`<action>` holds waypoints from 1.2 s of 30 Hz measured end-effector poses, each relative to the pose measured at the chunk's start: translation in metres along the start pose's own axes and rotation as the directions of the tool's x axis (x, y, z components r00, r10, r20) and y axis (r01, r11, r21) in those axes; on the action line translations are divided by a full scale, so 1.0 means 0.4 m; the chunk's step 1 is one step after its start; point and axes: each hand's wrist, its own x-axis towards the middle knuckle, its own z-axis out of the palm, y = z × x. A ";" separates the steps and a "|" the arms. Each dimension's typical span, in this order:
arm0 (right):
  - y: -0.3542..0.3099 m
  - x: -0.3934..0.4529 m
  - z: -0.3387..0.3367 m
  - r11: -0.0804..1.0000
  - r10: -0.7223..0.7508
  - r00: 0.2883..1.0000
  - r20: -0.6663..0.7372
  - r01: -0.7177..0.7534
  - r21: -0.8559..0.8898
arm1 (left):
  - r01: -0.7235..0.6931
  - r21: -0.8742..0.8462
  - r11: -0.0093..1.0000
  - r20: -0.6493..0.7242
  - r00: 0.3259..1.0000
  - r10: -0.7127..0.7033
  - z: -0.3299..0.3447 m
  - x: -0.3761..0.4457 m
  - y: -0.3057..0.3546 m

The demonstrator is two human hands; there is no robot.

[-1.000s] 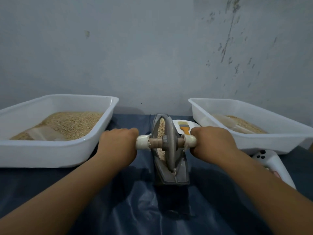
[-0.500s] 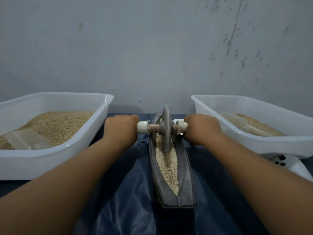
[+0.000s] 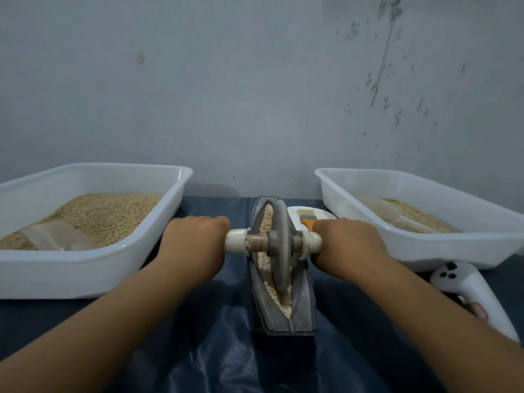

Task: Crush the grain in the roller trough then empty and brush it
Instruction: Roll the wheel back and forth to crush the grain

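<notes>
Left of the left hand's fingers, a white plastic tub (image 3: pixel 93 268) holds whole grain (image 3: pixel 107 214) with a clear scoop (image 3: pixel 54 236) lying on it. The left hand (image 3: pixel 195 242) is curled tight round the left end of the roller's handle (image 3: pixel 236 241), knuckles up. Just right of those fingers, the grey roller wheel (image 3: pixel 280 245) stands upright in the narrow dark roller trough (image 3: pixel 303 304), which runs away from the person on the dark blue sheet (image 3: pixel 226 350). Crushed grain (image 3: pixel 266 219) lies in the trough beyond and before the wheel. The right hand (image 3: pixel 346 242) wraps the handle's right end in the same closed grip. Just beyond its fingers an orange-handled brush (image 3: pixel 306 218) rests on a white plate (image 3: pixel 323 215). Right of them sits a second white tub (image 3: pixel 453 248) with grain, and nearer the person a white controller (image 3: pixel 465 285).
</notes>
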 end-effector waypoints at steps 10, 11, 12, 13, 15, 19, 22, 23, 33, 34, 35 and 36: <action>-0.002 0.020 0.024 0.999 0.034 0.998 -0.055 -0.034 0.010 | 0.007 -0.008 1.000 -0.043 0.999 -0.007 0.016 0.022 -0.006; -0.001 0.045 0.035 0.999 0.044 0.998 -0.044 -0.044 0.021 | 0.015 -0.015 1.000 -0.040 0.999 -0.015 0.028 0.040 -0.006; 0.000 0.069 0.044 0.998 0.053 0.998 -0.041 -0.052 0.032 | 0.018 -0.013 1.000 -0.043 0.999 -0.018 0.039 0.059 -0.006; 0.001 0.090 0.053 0.998 0.057 0.997 -0.042 -0.055 0.044 | 0.019 -0.005 1.000 -0.049 0.999 -0.019 0.047 0.077 -0.006; 0.002 0.125 0.069 0.996 0.063 0.997 -0.054 -0.059 0.062 | 0.020 0.014 1.000 -0.068 0.998 -0.019 0.058 0.112 -0.008; 0.007 0.152 0.082 0.997 0.062 0.997 -0.052 -0.059 0.054 | 0.021 0.019 1.000 -0.051 0.998 -0.020 0.060 0.141 -0.009; 0.006 0.128 0.073 0.997 0.047 0.998 -0.033 -0.045 0.070 | 0.004 0.025 1.000 -0.016 1.000 -0.003 0.047 0.113 -0.004; 0.005 0.113 0.066 0.996 0.048 0.999 -0.008 -0.047 0.078 | -0.004 0.033 0.999 -0.015 1.000 0.005 0.038 0.102 -0.002; 0.013 -0.048 0.003 1.000 -0.012 0.997 -0.071 0.012 0.007 | -0.069 0.035 0.997 -0.111 0.991 0.072 -0.022 -0.013 -0.002; 0.008 -0.037 0.004 1.000 0.003 0.998 -0.063 -0.003 0.008 | -0.059 0.025 0.998 -0.100 0.993 0.061 -0.015 -0.006 -0.001; 0.004 -0.019 0.010 1.000 0.021 0.998 -0.051 -0.020 0.008 | -0.043 0.010 0.999 -0.089 0.995 0.044 -0.006 0.004 0.001; 0.000 0.003 0.014 0.999 0.040 0.999 -0.036 -0.039 0.014 | -0.026 -0.004 1.000 -0.079 0.997 0.026 0.006 0.016 0.002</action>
